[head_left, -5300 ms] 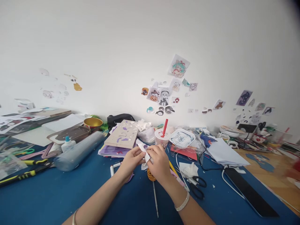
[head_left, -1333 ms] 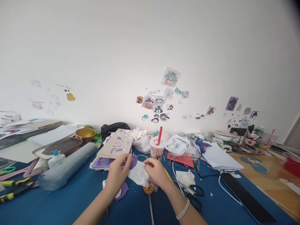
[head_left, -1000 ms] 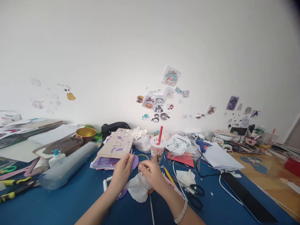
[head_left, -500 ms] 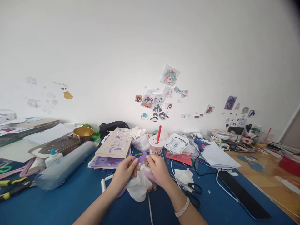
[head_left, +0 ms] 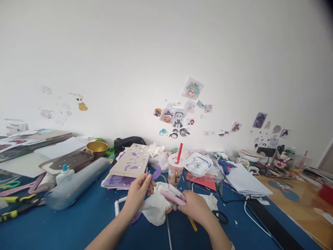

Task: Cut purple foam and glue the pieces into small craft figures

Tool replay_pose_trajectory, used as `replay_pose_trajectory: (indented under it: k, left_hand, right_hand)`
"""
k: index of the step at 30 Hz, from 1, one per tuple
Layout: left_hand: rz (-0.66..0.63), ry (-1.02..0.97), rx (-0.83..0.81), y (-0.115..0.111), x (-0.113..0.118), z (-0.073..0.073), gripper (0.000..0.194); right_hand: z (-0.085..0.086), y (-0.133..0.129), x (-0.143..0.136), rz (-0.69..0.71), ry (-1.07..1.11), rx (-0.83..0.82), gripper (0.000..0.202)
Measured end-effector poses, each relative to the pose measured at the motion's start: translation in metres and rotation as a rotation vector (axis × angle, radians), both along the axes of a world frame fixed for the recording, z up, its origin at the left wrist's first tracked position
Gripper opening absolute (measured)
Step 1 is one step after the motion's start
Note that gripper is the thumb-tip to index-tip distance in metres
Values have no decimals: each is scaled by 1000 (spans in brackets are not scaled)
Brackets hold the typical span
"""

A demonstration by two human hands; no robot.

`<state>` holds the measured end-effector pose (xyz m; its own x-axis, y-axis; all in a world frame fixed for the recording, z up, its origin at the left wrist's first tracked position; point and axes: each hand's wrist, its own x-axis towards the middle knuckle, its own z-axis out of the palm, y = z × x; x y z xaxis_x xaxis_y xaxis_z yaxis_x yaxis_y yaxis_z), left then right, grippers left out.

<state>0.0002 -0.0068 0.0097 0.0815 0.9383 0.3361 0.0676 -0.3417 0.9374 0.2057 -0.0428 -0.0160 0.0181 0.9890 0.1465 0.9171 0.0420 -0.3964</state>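
My left hand [head_left: 142, 189] is closed, pinching one end of a curved purple cut-out [head_left: 156, 172] that sticks up past the fingertips. Over to the right, my right hand [head_left: 194, 205] is closed on a long pale pink tool [head_left: 173, 197]; its exact kind is unclear. Between my hands lies a crumpled white tissue [head_left: 154, 206]. Just behind them stands a lidded drink cup [head_left: 174, 173] with a red straw. A yellow stick-like tool [head_left: 192, 224] lies under my right hand, and another purple piece [head_left: 136, 217] is partly hidden by my left wrist.
A beige board [head_left: 130, 161] with purple scraps tops a stack at the back left. A clear plastic roll [head_left: 78, 182], glue bottle [head_left: 64, 173] and pliers [head_left: 20, 208] lie left. To the right are black-handled scissors [head_left: 221, 217], a glue gun [head_left: 226, 166] and a white tray [head_left: 198, 164].
My right hand has let go of the purple cut-out and moved down and right onto the pink tool. My left hand still holds the cut-out. The view has shifted slightly left.
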Motion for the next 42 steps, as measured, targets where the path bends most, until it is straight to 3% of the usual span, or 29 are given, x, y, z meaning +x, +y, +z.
replay_pose_trajectory:
  k: [6,11,16,22,29,37,42]
  left_hand:
    - [78,-3,48,-4,-3,4,40]
    - [20,27,66,-6,0,1,38]
    - [-98,78,45,-13,11,-4,38]
    - [-128,113,38,-18,18,-10,38]
    - [-223,-56,-36,-15,18,-13,35]
    - [-222,-66,-47,-10,17,-17,34]
    - [-228,-31,-64,-11,18,-18,35]
  right_hand:
    - [10,4,21,154,303,52,23]
    - [7,7,2,394,590,168,44]
    - [-6,12,-23,408,820,151,44]
    - [-6,15,-26,349,1114,71,42]
    - [-5,11,-30,345,1132,101,40]
    - [-1,9,-30,435,1200,80,44]
    - [-3,10,-30,448,1130,83,40]
